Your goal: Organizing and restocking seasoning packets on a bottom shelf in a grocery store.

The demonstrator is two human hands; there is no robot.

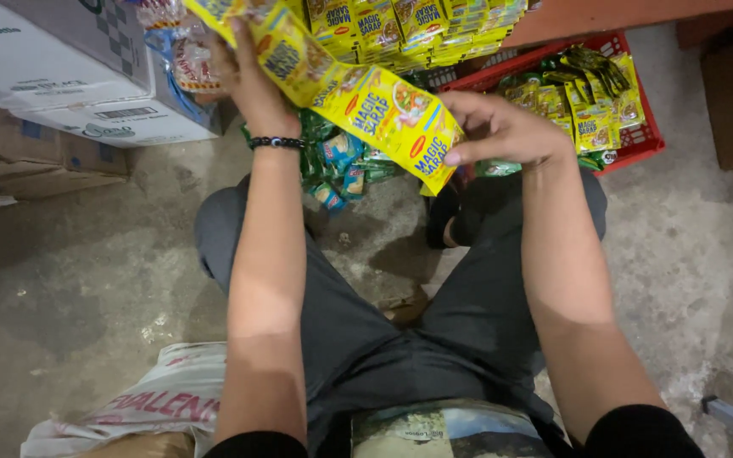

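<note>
Rough concrete floor (86, 288) is seen below, a red crate (638, 140) of sachets at its far right. A yellow sachet strip (366, 106) is held stretched between the left hand (252, 80) and right hand (502, 127), both closed on it, above green packets (341, 161).

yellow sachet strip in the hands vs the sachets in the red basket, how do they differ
The yellow sachet strip is held up off the floor, stretched between the left hand and the right hand; the basket sachets lie loose in the red basket. The held strip runs out flat in one diagonal line, while the basket sachets are piled and crumpled. The basket pile also shows green among the yellow. Both are small, shiny yellow packets joined in strips.
</note>
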